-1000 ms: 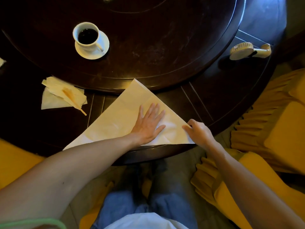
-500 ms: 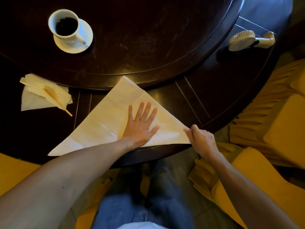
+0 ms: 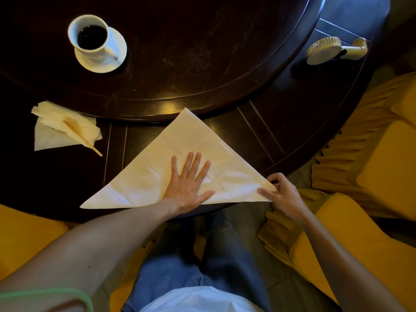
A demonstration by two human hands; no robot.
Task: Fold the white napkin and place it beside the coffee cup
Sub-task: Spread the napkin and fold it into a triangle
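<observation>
The white napkin (image 3: 184,149) lies folded into a triangle on the dark table's near edge, its apex pointing away from me. My left hand (image 3: 188,184) presses flat on its middle, fingers spread. At the napkin's right corner my right hand (image 3: 281,194) pinches the tip between thumb and fingers. The white coffee cup (image 3: 91,37), filled with dark coffee, stands on its saucer (image 3: 117,52) at the far left, on the raised round turntable.
A crumpled used napkin with a wooden stick (image 3: 65,129) lies left of the triangle. A small hand-held fan (image 3: 333,49) rests at the far right of the table (image 3: 292,122). Yellow-covered chairs (image 3: 371,154) stand to the right and left.
My view shifted slightly. My left hand stayed flat on the napkin while my right hand's fingers closed around the right corner tip.
</observation>
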